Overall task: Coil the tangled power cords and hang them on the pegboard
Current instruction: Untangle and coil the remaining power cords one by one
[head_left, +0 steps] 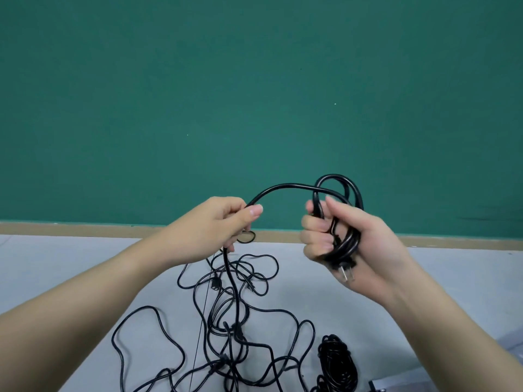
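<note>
Black cord [285, 188]: right hand [353, 244] grips perhaps 3 loops, left hand [223, 224] pinches the slack; feed even loops, lifting clear of the tangle [232, 321].

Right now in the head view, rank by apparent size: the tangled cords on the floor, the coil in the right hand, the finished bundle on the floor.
1. Tangled cords, largest.
2. Coil and bundle: alike, and the coil is nearer, so unranked.
</note>
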The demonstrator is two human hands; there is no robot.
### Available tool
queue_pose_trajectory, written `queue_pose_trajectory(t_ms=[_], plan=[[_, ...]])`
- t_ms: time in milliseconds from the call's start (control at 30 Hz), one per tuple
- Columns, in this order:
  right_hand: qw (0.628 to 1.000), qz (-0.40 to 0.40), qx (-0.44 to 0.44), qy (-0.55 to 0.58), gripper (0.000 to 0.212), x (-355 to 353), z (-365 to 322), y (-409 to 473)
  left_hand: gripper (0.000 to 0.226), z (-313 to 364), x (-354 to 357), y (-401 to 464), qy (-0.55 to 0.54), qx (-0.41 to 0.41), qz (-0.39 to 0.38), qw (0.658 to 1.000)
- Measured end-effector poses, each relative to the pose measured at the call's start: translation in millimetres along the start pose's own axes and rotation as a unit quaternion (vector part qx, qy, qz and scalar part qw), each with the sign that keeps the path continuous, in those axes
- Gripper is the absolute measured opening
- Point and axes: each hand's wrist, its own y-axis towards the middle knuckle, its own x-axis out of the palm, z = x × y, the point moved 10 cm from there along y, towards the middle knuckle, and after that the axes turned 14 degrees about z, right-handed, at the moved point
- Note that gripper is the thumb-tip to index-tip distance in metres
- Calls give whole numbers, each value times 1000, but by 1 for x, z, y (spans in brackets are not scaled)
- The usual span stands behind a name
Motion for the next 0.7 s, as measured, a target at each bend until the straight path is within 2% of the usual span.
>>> queue_pose_trajectory(t_ms=[67,167,300,433,567,700], plan=[[999,46,-17,24,21,-8,-6,1,45,-3,-2,4,-9,2,16,1000],[995,89,-50,-3,28,-16,-6,4,36,4,0,8,-56,-5,23,998],[984,123,-105,-76,34,-25,-6,6,40,4,28,-5,-98,-80,-90,988],[978,102,-114,-139,45,-20,7,6,40,10,40,-15,-152,-99,-130,975],[976,61,-87,-191,31,-4,26,0,40,12,60,-29,-169,-114,-171,964],[971,72,-98,-207,23,-4,27,0,43,8,67,-33,-127,-118,-158,972]])
